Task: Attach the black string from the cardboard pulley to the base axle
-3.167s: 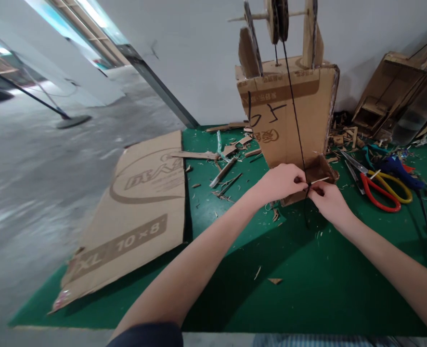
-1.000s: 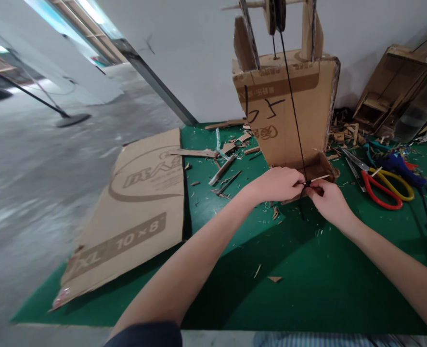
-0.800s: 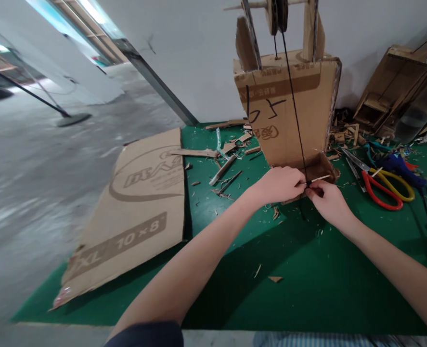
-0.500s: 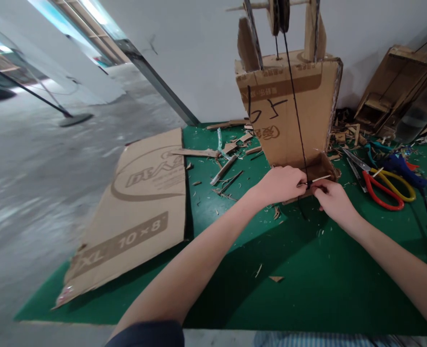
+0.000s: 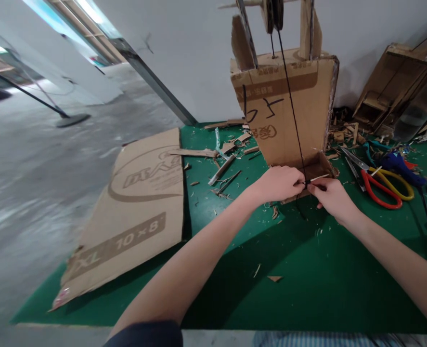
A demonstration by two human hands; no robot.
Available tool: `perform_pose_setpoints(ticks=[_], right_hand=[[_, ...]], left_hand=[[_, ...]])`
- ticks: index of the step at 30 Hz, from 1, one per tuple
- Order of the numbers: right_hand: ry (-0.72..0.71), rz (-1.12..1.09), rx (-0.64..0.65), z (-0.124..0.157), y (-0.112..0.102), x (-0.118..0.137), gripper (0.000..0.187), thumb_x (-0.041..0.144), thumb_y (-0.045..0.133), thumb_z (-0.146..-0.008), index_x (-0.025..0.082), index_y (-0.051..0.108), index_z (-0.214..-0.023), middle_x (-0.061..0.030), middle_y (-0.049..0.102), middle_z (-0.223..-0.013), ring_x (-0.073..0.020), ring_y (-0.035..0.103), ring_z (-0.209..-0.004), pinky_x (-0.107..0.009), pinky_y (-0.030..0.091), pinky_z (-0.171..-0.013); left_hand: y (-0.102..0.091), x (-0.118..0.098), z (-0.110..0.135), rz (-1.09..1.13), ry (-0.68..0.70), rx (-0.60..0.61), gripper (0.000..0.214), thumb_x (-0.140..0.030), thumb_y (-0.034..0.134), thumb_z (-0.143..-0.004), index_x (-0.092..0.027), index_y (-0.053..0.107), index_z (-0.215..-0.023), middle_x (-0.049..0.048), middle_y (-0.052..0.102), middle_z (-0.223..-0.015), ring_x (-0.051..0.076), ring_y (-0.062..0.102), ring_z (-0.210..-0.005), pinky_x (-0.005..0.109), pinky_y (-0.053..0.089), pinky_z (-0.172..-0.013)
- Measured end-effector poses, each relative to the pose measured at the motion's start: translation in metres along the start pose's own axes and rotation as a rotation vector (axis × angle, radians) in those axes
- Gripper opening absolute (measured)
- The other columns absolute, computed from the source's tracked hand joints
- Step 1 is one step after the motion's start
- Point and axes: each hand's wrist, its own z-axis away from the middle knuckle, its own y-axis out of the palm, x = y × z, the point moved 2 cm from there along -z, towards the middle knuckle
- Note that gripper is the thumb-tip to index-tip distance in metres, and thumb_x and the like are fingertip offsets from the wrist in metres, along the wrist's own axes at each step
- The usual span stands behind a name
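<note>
A tall cardboard tower (image 5: 281,111) stands on the green mat (image 5: 307,279), with a spool on a stick at its top. A black string (image 5: 291,106) runs down from the spool to a thin wooden stick (image 5: 316,179) at the tower's foot. My left hand (image 5: 278,183) pinches the stick's left end where the string meets it. My right hand (image 5: 332,197) is closed on the string just under the stick. Both hands almost touch, in front of a small cardboard flap at the base.
A big flat cardboard sheet (image 5: 137,207) lies at the left, partly off the mat. Red and yellow scissors (image 5: 382,188), a blue glue gun (image 5: 401,168) and cardboard scraps (image 5: 227,154) lie around the tower. More cardboard pieces (image 5: 390,91) lean on the wall at right.
Both hands stay pinched at the stick and string. My right hand has shifted slightly, working the string below the stick. The view has tilted a little.
</note>
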Motion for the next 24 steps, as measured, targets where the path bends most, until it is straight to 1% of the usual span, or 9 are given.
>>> perform_pose_setpoints(ticks=[3, 7, 9, 13, 15, 17, 22, 24], right_hand=[[0.006, 0.016, 0.003, 0.0007, 0.0001, 0.0018, 0.027, 0.031, 0.055, -0.078, 0.013, 0.072, -0.089, -0.0033, 0.063, -0.074, -0.0090, 0.049, -0.050, -0.020, 0.042, -0.037], [0.026, 0.036, -0.028, 0.0009, 0.0025, 0.0018, 0.025, 0.029, 0.055, -0.076, 0.014, 0.071, -0.087, -0.0045, 0.065, -0.077, -0.0116, 0.054, -0.055, -0.020, 0.044, -0.039], [0.031, 0.073, -0.049, 0.0005, 0.0040, 0.0007, 0.023, 0.027, 0.054, -0.075, 0.014, 0.071, -0.084, -0.0044, 0.065, -0.075, -0.0122, 0.054, -0.055, -0.022, 0.045, -0.041], [-0.051, 0.152, -0.075, -0.0005, 0.0059, -0.0016, 0.020, 0.023, 0.051, -0.075, 0.015, 0.070, -0.079, -0.0039, 0.064, -0.070, -0.0118, 0.054, -0.055, -0.023, 0.046, -0.050], [-0.073, 0.166, -0.082, -0.0002, 0.0058, -0.0023, 0.021, 0.023, 0.051, -0.076, 0.015, 0.069, -0.080, -0.0037, 0.063, -0.069, -0.0119, 0.054, -0.056, -0.023, 0.046, -0.051], [-0.059, 0.152, -0.067, 0.0006, 0.0051, -0.0023, 0.022, 0.025, 0.051, -0.077, 0.015, 0.069, -0.083, -0.0034, 0.062, -0.069, -0.0118, 0.052, -0.055, -0.023, 0.046, -0.047], [0.002, 0.046, 0.044, 0.0025, 0.0024, 0.0004, 0.026, 0.032, 0.053, -0.079, 0.015, 0.070, -0.088, -0.0010, 0.056, -0.067, -0.0116, 0.050, -0.054, -0.022, 0.047, -0.040], [0.007, 0.035, 0.045, 0.0023, 0.0017, 0.0008, 0.025, 0.032, 0.054, -0.079, 0.015, 0.071, -0.088, -0.0007, 0.056, -0.067, -0.0111, 0.050, -0.053, -0.021, 0.047, -0.039]], left_hand=[[0.0014, 0.0003, -0.0003, 0.002, -0.008, -0.021, 0.029, -0.026, 0.042, -0.085, -0.019, 0.070, -0.085, 0.0055, 0.070, -0.081, 0.016, 0.059, -0.069, 0.027, 0.036, -0.059], [0.0025, 0.0002, -0.0004, -0.008, -0.017, -0.035, 0.028, -0.026, 0.043, -0.083, -0.019, 0.070, -0.081, 0.0052, 0.069, -0.076, 0.017, 0.058, -0.068, 0.028, 0.036, -0.060], [0.0022, -0.0003, -0.0001, -0.006, -0.014, -0.037, 0.027, -0.026, 0.043, -0.082, -0.019, 0.069, -0.079, 0.0050, 0.068, -0.072, 0.016, 0.057, -0.065, 0.028, 0.035, -0.059], [0.0013, -0.0003, 0.0004, 0.008, -0.018, -0.036, 0.027, -0.025, 0.044, -0.081, -0.018, 0.069, -0.078, 0.0049, 0.068, -0.072, 0.016, 0.057, -0.064, 0.028, 0.036, -0.058], [0.0010, 0.0003, 0.0003, 0.021, -0.012, -0.031, 0.027, -0.026, 0.044, -0.082, -0.019, 0.069, -0.078, 0.0047, 0.069, -0.072, 0.016, 0.057, -0.065, 0.027, 0.037, -0.059], [0.0006, 0.0008, 0.0000, 0.032, 0.003, -0.023, 0.027, -0.026, 0.043, -0.083, -0.019, 0.070, -0.078, 0.0041, 0.069, -0.072, 0.015, 0.057, -0.064, 0.027, 0.037, -0.059], [-0.0009, 0.0014, 0.0000, 0.031, 0.022, -0.010, 0.028, -0.025, 0.043, -0.084, -0.019, 0.070, -0.078, 0.0037, 0.069, -0.074, 0.015, 0.057, -0.062, 0.027, 0.037, -0.059], [-0.0008, 0.0015, 0.0003, 0.030, 0.024, -0.014, 0.028, -0.026, 0.043, -0.084, -0.019, 0.070, -0.078, 0.0039, 0.069, -0.074, 0.015, 0.057, -0.062, 0.027, 0.036, -0.058]])
